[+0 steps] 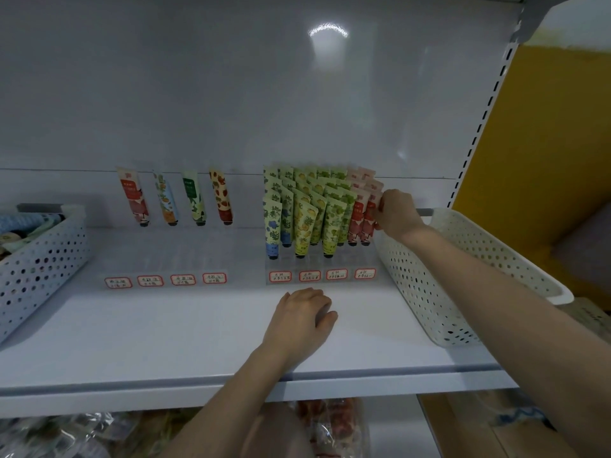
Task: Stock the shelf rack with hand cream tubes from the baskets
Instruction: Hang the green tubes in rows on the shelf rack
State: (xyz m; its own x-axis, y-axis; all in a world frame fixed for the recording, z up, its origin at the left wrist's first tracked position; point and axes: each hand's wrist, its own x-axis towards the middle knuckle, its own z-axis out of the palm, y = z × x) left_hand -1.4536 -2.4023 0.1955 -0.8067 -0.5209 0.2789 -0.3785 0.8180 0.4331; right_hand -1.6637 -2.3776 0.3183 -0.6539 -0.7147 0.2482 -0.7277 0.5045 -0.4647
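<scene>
Four columns of hand cream tubes (307, 213) crowd the rack (322, 276) as the right hand (395, 213) pinches a red tube (367, 223) in the end column, the white basket (463, 259) just behind its fingers (380, 206). The left hand (299, 320) rests on the shelf (165, 342), fingers loosely curled and empty. A sideways nudge could topple the leaning, tightly packed neighbours.

back panel (198, 77): white, lamp glare | wall (545, 133): yellow, right | slotted upright (484, 117): white
</scene>
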